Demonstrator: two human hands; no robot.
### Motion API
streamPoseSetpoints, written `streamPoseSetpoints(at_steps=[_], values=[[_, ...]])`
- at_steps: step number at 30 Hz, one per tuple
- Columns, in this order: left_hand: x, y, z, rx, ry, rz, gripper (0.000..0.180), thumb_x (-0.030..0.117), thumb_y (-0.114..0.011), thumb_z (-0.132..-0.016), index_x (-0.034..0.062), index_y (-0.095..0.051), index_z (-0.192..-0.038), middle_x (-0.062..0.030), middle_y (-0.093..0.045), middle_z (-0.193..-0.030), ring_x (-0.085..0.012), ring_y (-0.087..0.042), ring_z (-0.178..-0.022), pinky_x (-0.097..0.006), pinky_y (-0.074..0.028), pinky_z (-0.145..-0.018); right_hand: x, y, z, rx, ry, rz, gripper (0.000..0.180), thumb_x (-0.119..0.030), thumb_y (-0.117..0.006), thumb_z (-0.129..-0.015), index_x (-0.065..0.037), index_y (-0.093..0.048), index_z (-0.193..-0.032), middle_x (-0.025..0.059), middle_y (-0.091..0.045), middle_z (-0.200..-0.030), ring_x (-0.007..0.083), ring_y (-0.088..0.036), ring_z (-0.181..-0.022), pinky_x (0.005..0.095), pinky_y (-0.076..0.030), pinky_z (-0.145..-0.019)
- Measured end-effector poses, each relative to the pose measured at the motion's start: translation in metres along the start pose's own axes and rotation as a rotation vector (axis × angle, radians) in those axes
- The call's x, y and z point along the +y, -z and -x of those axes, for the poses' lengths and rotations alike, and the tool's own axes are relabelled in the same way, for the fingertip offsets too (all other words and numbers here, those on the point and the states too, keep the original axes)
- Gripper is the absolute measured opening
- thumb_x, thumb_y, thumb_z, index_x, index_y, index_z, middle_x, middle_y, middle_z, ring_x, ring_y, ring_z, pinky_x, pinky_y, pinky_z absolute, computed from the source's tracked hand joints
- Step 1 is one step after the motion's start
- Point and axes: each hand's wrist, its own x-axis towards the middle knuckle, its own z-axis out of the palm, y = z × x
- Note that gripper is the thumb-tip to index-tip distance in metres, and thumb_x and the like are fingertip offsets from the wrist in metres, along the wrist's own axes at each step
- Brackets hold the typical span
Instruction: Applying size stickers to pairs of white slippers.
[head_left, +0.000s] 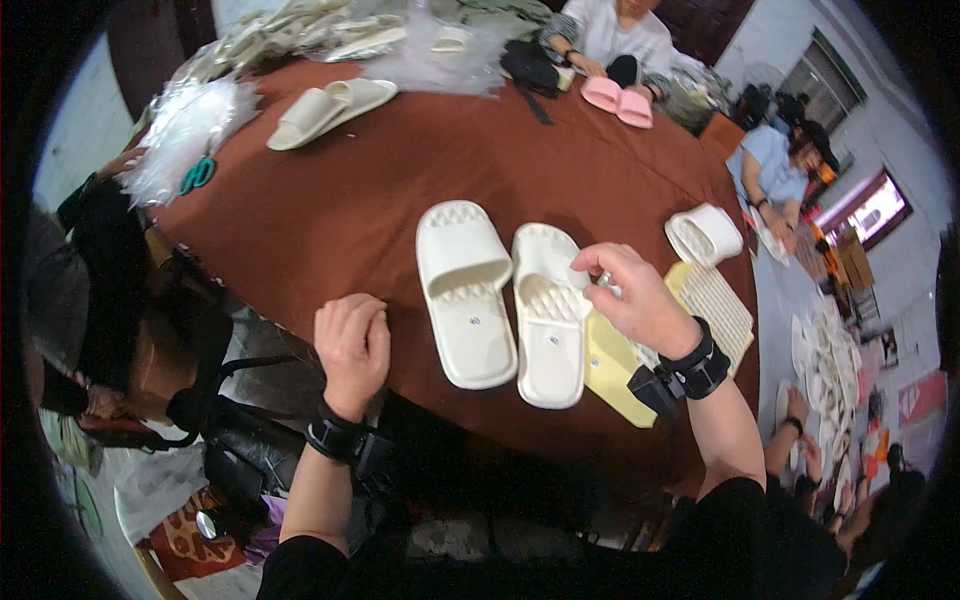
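Two cream slippers lie side by side on the brown cloth, toes pointing away from me: the left slipper (468,340) and the right slipper (552,370). Each has a small round label on its heel part. My right hand (635,300) hovers by the right slipper's strap, thumb and forefinger curved with a gap between them. Something small and shiny shows by those fingers; I cannot make out what. Partly under that hand lies a yellow sheet (618,385). Loosely curled and holding nothing visible, my left hand (350,345) is at the table's edge, left of the slippers.
Right of my hand lie a sheet with rows of pale labels (722,310) and a cream slipper (703,236). Farther off are another cream pair (330,112), teal-handled scissors (197,176) and clear plastic bags (435,55). A person across the table handles pink slippers (617,100).
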Motion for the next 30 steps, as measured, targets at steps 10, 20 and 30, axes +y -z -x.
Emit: streamPoseSetpoints(at_steps=[10,20,30], values=[[0.002,0.001,-0.002,-0.004,0.026,-0.012,0.01,-0.001,-0.062,-0.071,0.0033,-0.062,-0.08,-0.0069,-0.061,-0.084,-0.0247,-0.055,-0.076,-0.034,-0.04,-0.067,0.034,-0.004,-0.041,-0.316,-0.116,-0.045,0.066,-0.022,-0.07,-0.07,0.0,-0.044,-0.126,0.0238,-0.052,-0.117,0.0363,-0.048,-0.111,0.04,-0.039,-0.094],[0.009,0.022,-0.025,-0.357,0.161,0.176,0.019,0.001,-0.062,-0.077,0.0005,-0.061,-0.096,-0.0126,-0.059,-0.095,-0.0302,-0.055,-0.091,-0.038,-0.043,-0.081,0.003,0.031,-0.007,0.02,-0.064,0.016,0.064,-0.024,-0.072,-0.069,0.005,-0.048,-0.121,0.0246,-0.053,-0.116,0.0331,-0.053,-0.106,0.038,-0.042,-0.09],[0.024,0.002,-0.091,-0.664,-0.143,0.112,0.043,0.006,-0.062,-0.079,-0.0029,-0.05,-0.12,-0.0205,-0.047,-0.127,-0.0365,-0.044,-0.119,-0.04,-0.036,-0.1,-0.024,0.068,0.074,0.355,-0.206,-0.179,0.028,-0.02,-0.071,-0.072,0.002,-0.06,-0.085,0.015,-0.063,-0.072,0.0234,-0.061,-0.064,0.0336,-0.046,-0.06]])
